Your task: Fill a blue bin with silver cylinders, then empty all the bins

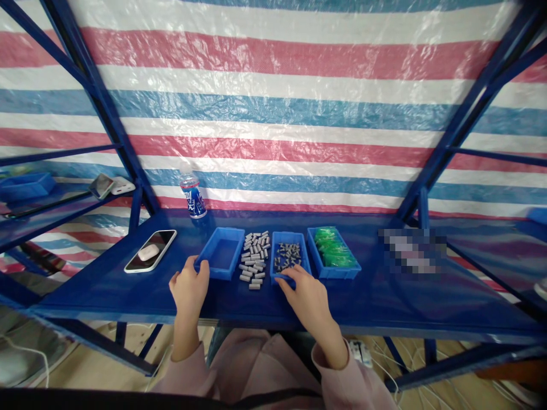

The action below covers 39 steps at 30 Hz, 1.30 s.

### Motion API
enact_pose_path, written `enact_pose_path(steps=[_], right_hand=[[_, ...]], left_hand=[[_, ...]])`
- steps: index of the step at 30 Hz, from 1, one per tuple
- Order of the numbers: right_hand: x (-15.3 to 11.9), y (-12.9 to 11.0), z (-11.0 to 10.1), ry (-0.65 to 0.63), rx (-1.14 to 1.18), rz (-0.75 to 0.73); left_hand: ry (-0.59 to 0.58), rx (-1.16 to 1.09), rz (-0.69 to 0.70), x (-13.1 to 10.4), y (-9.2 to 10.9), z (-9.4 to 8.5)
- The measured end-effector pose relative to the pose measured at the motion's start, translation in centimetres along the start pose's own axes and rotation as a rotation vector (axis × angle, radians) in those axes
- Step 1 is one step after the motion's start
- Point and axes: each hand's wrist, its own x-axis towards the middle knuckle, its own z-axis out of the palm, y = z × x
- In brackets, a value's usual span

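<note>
My left hand (190, 283) is closed on the front left corner of a shallow blue plastic tray (221, 254), whose bare floor shows. A loose group of small grey cylinders (255, 256) lies on the table just right of that tray. My right hand (306, 291) has its thumb and fingers at the front rim of a second blue tray (305, 248). Inside it are many small dark metal pieces that look like screws (287, 254), partly covered by my fingers. A third blue tray (342, 273) at the right holds green plastic packets (331, 246).
Everything stands on a blue table (248, 307). A white-edged phone (160, 249) with a white earbud case (149, 252) on it lies at the left, and a plastic bottle (194, 196) stands behind. A blurred-out patch (412, 250) covers something at the right. Blue metal posts flank a striped sheet (273, 125).
</note>
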Motion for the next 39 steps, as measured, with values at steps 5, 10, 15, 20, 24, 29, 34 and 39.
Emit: enact_pose_path(steps=[5, 10, 15, 20, 24, 29, 34, 39], right_hand=[[-0.3, 0.0, 0.1, -0.015, -0.010, -0.026], [0.7, -0.4, 0.6, 0.014, 0.016, -0.059], [1.5, -0.7, 1.0, 0.011, 0.028, -0.065], [1.9, -0.6, 1.3, 0.016, 0.056, -0.021], [2.0, -0.5, 1.4, 0.036, 0.088, 0.000], [1.8, -0.1, 1.5, 0.052, 0.105, 0.022], [1.7, 0.1, 1.6, 0.054, 0.118, 0.007], [1.6, 0.2, 1.4, 0.043, 0.123, -0.014]], left_hand=[[0.000, 0.038, 0.007, 0.1, -0.4, -0.1], [-0.028, 0.042, 0.031, -0.2, 0.0, 0.2], [0.092, -0.009, 0.072, -0.8, 0.4, 0.1], [0.242, -0.210, 0.382, -2.9, 2.0, -0.9], [-0.449, -0.257, 0.705, -5.0, 3.3, -0.7], [-0.606, -0.181, 0.757, -6.1, 4.2, 0.4], [-0.585, -0.210, 0.753, -5.7, 4.1, 0.8], [-0.543, -0.170, 0.740, -5.4, 3.8, 1.4]])
